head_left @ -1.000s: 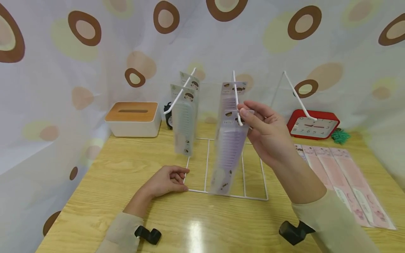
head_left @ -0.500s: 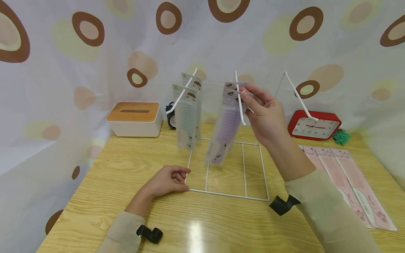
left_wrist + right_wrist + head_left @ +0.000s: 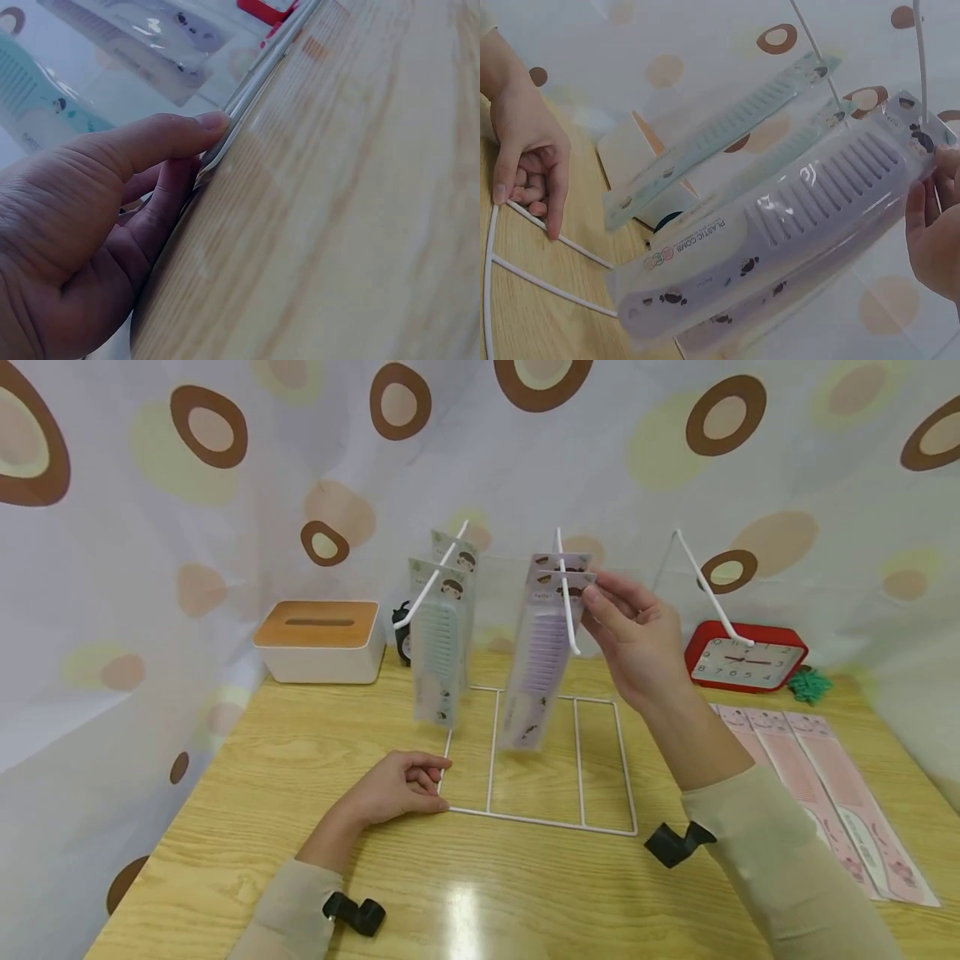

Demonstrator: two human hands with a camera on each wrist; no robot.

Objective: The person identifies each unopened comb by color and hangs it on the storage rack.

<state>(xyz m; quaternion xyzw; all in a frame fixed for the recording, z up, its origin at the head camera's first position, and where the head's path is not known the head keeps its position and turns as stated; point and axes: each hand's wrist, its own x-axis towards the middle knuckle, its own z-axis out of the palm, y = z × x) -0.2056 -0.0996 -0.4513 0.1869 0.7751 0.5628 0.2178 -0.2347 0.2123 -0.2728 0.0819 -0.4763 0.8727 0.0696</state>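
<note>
My left hand (image 3: 401, 787) grips the near left corner of a white wire display rack (image 3: 540, 820), thumb at the front bar and fingers at the side bar. On the rack's middle prong hang two packaged purple combs (image 3: 546, 652), one close behind the other. At the right edge of the front comb's card, my right hand (image 3: 643, 647) touches or nearly touches it with loosened fingertips. The right wrist view shows that hand (image 3: 937, 225) beside the card's top end. Two packaged green combs (image 3: 435, 643) hang from the left prong.
The right prong (image 3: 712, 589) bears nothing. Several pink comb packages (image 3: 817, 777) lie on the table at right. Behind stand a tissue box (image 3: 318, 643), a small black clock (image 3: 402, 635), a red clock (image 3: 746, 656) and a green tuft (image 3: 808, 685).
The front purple comb has slid back along the middle prong, close to the rear one, and hangs straighter. My right hand followed, then loosened and shifted slightly right. My left hand has stayed put.
</note>
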